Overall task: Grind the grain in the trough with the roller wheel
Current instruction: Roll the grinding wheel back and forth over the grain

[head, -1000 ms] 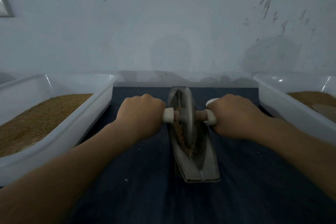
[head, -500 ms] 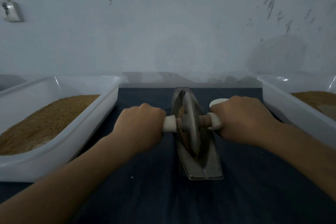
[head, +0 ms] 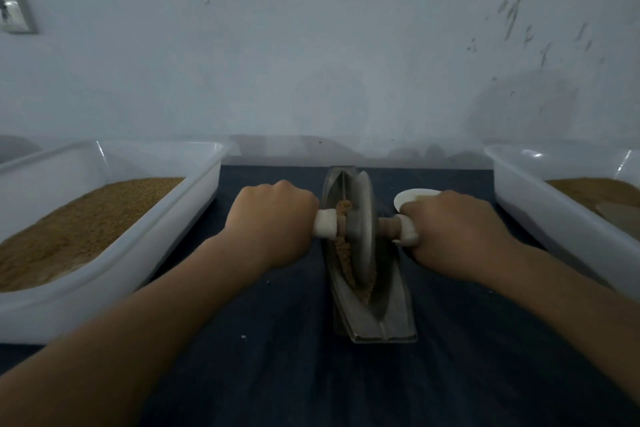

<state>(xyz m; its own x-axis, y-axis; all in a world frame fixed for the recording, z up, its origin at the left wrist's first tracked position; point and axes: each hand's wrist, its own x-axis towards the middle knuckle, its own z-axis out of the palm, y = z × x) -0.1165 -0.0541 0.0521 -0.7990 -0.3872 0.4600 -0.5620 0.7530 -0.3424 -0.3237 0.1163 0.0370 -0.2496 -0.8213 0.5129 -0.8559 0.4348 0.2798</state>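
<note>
Left hand (head: 273,222) and right hand (head: 453,232) clenched round axle grips (head: 325,222), either side of trough (head: 381,319). Roller wheel (head: 362,229) standing in trough groove; grain (head: 343,253) banked against trough's left wall. Risk if pushed unevenly: wheel tilting, riding out, spilling grain over trough rim.

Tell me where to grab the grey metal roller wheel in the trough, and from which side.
Grip the white-capped axle handles, not the grey metal roller wheel, which stands on edge in the narrow metal trough, rim in brown grain. The axle sticks out level to both sides, so come from above, one hand per side, as the left hand and right hand do.
</note>
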